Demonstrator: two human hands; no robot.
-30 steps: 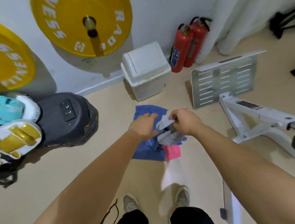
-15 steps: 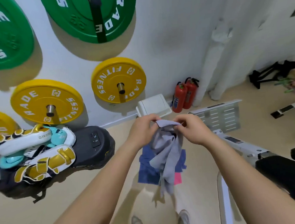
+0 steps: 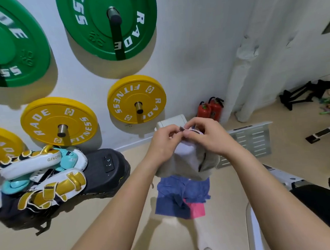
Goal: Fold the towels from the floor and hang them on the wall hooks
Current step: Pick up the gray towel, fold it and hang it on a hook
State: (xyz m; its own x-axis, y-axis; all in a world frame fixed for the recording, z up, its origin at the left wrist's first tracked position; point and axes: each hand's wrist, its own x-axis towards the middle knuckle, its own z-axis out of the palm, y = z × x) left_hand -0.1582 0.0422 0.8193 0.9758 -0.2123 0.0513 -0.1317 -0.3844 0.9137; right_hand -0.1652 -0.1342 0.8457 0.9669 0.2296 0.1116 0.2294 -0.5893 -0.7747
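Head view has both hands up in front of the wall, close together: the left hand (image 3: 164, 143) and the right hand (image 3: 207, 139) each curl their fingertips into a pinch on the top edge of a grey towel (image 3: 184, 162), which hangs below them in limp, bunched folds. With so narrow a grip, the soft cloth could slip out of one pinch, or the corners could meet unevenly, and the fold would come out crooked (the hanging part looks twisted, not flat). Beneath it, a crumpled blue towel (image 3: 175, 195) lies on the smooth beige floor (image 3: 108, 218), over a flatter pink towel (image 3: 197, 210); both look thin and floppy. A hard, glossy yellow weight plate (image 3: 153, 92) fills a wall peg (image 3: 139, 106); no free hook shows.
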